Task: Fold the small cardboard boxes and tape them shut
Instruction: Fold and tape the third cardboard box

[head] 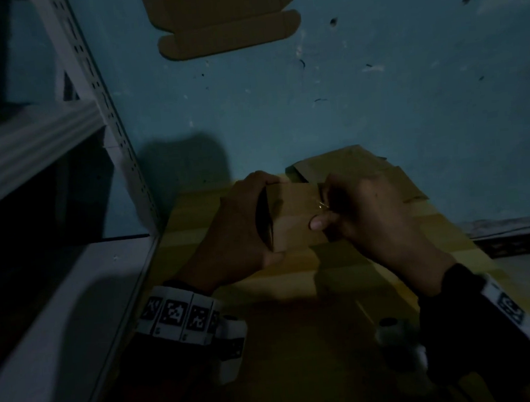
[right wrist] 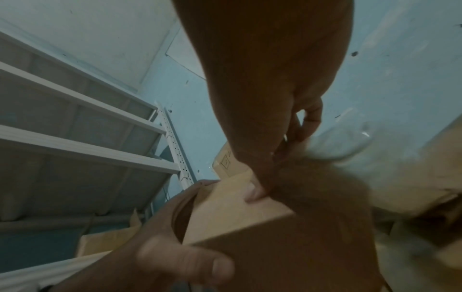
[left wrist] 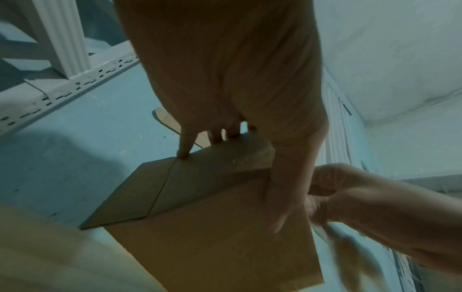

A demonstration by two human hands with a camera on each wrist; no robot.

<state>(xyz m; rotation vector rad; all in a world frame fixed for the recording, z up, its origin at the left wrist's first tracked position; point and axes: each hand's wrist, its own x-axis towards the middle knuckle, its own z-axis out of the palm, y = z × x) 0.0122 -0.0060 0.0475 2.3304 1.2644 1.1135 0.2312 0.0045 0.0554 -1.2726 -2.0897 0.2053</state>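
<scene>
Brown cardboard, a small folded box (head: pixel 290 218), sits raised between my hands over the yellowish bench (head: pixel 295 281). My left hand (head: pixel 237 231) curls round its left end; my right hand (head: pixel 363 212) pinches its right edge, thumb on top. Flat brown cardboard blanks (head: pixel 359 168) lie just behind, beside white metal shelving (head: pixel 90 87).

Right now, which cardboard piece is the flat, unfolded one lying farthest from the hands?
Start at the blue floor beside the white metal shelving. At the head view's top edge lies the flat box blank, alone, with rounded flaps, unlike the folded small box in both hands.
</scene>
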